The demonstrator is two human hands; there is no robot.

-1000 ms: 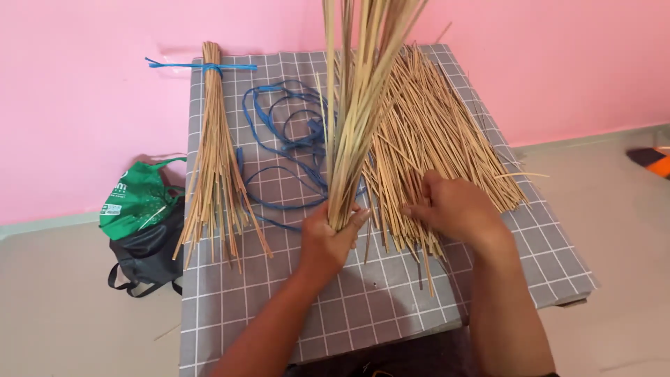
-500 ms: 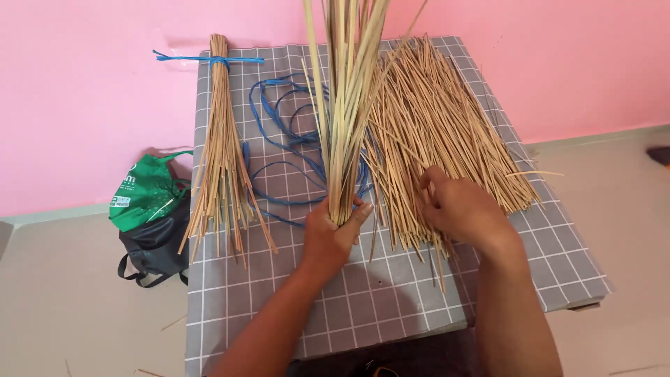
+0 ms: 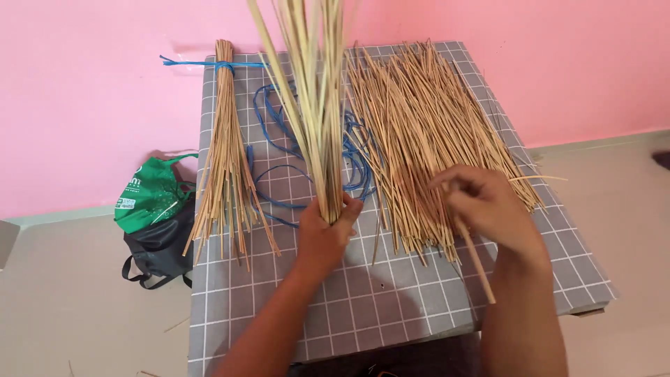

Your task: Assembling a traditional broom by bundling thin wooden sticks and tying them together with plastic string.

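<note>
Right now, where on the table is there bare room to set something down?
Bare checked cloth lies along the near edge, below the tied bundle and between left hand and right hand. The far half is crowded: blue cord, loose sticks.

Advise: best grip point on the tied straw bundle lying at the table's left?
Probably the neck of the tan tied straw bundle, just below the blue cord knot, from above. There the sticks are bound tight; toward the near end they fan out loose across the grey checked table.

Bare table (image 3: 391, 307) near edge open; blue cord (image 3: 279, 132) tangle, tied bundle (image 3: 225, 153) and loose stick pile (image 3: 426, 132) crowd rest.
</note>
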